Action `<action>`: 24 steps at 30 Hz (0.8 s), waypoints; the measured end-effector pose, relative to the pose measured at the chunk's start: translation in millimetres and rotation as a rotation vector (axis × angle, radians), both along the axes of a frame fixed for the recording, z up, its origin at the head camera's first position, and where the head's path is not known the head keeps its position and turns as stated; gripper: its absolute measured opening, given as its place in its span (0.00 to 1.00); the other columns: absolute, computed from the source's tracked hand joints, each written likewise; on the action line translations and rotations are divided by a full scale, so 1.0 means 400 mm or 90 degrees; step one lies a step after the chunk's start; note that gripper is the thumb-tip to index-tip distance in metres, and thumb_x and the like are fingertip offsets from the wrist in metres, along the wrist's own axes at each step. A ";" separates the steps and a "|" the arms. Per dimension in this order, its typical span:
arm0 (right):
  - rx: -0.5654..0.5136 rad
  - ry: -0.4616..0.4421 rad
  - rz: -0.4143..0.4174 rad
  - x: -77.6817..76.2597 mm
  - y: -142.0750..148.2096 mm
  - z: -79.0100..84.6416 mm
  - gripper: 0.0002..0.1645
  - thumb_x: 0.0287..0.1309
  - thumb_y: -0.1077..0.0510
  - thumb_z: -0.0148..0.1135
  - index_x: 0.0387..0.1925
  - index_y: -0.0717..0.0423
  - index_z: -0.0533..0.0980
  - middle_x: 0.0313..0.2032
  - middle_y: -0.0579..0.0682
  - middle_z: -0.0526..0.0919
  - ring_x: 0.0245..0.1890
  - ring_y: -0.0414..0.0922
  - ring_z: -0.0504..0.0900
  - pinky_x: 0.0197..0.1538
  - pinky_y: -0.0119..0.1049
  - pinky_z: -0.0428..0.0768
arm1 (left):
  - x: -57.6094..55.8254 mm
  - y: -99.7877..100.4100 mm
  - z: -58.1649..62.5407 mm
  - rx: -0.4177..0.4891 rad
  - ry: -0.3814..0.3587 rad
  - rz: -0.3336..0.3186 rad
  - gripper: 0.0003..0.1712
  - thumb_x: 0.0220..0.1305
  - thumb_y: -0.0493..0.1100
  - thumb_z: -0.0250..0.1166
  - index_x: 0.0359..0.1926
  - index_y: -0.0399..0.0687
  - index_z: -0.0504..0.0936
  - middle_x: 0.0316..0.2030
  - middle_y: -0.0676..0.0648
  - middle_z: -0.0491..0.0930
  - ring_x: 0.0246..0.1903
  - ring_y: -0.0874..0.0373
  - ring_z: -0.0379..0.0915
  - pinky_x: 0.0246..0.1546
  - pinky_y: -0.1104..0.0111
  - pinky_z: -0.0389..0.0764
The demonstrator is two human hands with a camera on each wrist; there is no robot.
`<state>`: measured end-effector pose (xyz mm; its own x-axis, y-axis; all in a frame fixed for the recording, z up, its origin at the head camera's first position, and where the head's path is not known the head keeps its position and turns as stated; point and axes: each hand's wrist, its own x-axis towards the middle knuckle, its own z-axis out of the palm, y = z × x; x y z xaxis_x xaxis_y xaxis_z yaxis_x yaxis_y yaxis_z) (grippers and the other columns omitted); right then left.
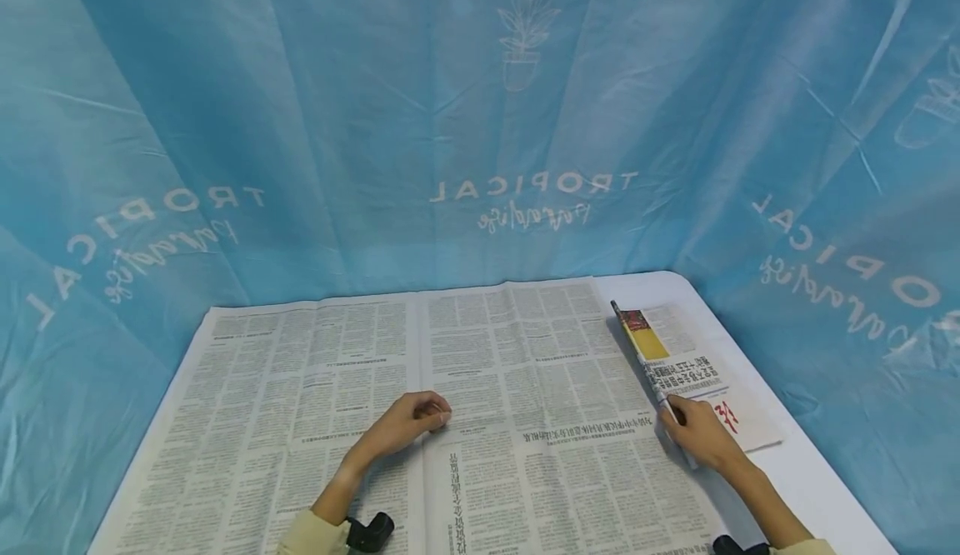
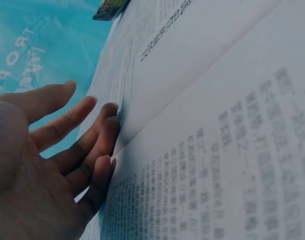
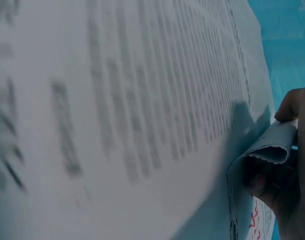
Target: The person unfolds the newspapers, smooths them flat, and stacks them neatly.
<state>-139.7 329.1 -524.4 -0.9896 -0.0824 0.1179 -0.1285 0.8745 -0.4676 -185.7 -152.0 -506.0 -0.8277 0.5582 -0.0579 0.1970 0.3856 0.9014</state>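
A large newspaper (image 1: pixel 480 355) lies spread out, its centre crease running away from me. At its right side is a smaller folded newspaper (image 1: pixel 693 372) with a yellow picture and red characters, its left edge raised. My right hand (image 1: pixel 701 434) pinches that edge near its front end. In the right wrist view the paper's edge (image 3: pixel 275 137) curls between thumb and fingers. Over the middle of the spread sheet is my left hand (image 1: pixel 412 417), fingers loosely bent and holding nothing. The left wrist view shows its fingertips (image 2: pixel 110 110) right at the printed surface.
The white table (image 1: pixel 637 287) shows along the right side and the far right corner. A blue curtain (image 1: pixel 375 122) with white lettering and plant drawings hangs behind the table and at both sides. Each wrist wears a black camera (image 1: pixel 370 532).
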 end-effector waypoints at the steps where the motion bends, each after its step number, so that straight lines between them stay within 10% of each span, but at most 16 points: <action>1: -0.012 0.006 0.005 0.005 -0.010 0.000 0.17 0.64 0.63 0.56 0.20 0.51 0.65 0.16 0.39 0.61 0.15 0.31 0.58 0.21 0.28 0.60 | 0.000 0.000 -0.002 0.000 0.001 -0.002 0.15 0.71 0.42 0.58 0.48 0.33 0.80 0.35 0.41 0.81 0.33 0.56 0.77 0.35 0.72 0.74; 24: -0.184 0.063 0.135 0.060 -0.269 -0.024 0.24 0.59 0.69 0.58 0.16 0.49 0.59 0.15 0.29 0.54 0.14 0.25 0.53 0.19 0.22 0.56 | -0.002 -0.010 -0.008 0.018 0.001 -0.009 0.15 0.71 0.41 0.58 0.48 0.32 0.80 0.38 0.41 0.83 0.35 0.56 0.77 0.37 0.72 0.74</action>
<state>-115.7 221.4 -534.0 -0.9369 -0.2335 0.2601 -0.3492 0.6571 -0.6681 -186.6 -156.0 -509.0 -0.8197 0.5713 -0.0414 0.2030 0.3573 0.9116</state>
